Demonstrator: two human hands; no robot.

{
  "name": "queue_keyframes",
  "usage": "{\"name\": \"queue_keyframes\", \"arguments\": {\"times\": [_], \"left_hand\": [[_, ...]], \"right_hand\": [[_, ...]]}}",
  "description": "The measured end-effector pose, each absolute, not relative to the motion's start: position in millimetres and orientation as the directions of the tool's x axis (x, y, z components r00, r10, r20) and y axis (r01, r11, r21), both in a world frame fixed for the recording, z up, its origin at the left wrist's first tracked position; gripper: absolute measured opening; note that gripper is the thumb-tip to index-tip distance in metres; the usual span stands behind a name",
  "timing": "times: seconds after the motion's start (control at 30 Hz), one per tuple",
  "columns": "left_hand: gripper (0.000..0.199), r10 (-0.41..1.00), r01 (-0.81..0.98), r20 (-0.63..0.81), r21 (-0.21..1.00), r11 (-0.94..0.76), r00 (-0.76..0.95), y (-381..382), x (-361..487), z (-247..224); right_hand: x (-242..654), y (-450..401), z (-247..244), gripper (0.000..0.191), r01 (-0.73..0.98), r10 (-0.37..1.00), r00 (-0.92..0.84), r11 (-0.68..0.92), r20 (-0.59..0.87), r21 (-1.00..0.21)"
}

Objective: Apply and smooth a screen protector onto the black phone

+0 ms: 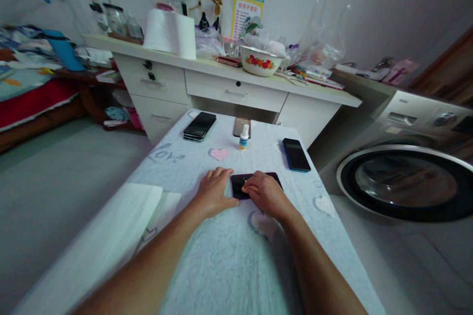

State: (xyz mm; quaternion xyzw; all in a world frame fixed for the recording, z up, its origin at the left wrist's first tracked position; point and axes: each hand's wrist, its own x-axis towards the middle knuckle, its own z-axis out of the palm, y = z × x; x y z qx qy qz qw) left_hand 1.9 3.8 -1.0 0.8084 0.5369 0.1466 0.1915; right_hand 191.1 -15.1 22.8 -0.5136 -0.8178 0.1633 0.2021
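A dark phone (239, 192) lies crosswise on the cloth-covered table (221, 266). Beside its left end rests my left hand (215, 194), thumb and fingers spread, with nothing held. My right hand (266, 194) is over the phone's middle and right part, its fingers bunched against the screen; a small orange bit shows at the fingertips, too little to name. Beyond the phone stands a small white spray bottle (244, 139) with a blue and yellow label, in front of a pinkish-brown phone or case (238, 126).
Stacked phones (200, 125) lie at the table's far left, and another dark phone (296, 154) near its right edge. Behind is a white desk (236, 89) holding a flowered bowl (260, 61) and a paper roll (168, 34). A washing machine (414, 130) stands at right.
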Motion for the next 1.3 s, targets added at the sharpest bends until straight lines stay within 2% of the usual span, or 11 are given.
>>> {"name": "queue_keyframes", "arguments": {"times": [0.6, 0.97, 1.3], "left_hand": [[0.068, 0.92, 0.802, 0.036, 0.478, -0.358, 0.389, 4.0, 2.0, 1.9], [0.067, 0.917, 0.792, 0.048, 0.489, -0.367, 0.395, 4.1, -0.1, -0.5], [0.065, 0.922, 0.801, 0.02, 0.488, -0.346, 0.386, 3.4, 1.4, 3.1]], "right_hand": [[188.3, -17.4, 24.1, 0.014, 0.726, 0.88, -0.45, 0.46, 0.153, -0.511], [195.9, -15.0, 25.9, 0.014, 0.816, 0.917, -0.372, 0.398, 0.147, -0.418], [196.8, -14.2, 27.1, 0.013, 0.842, 0.928, -0.35, 0.371, 0.127, -0.391]]}}
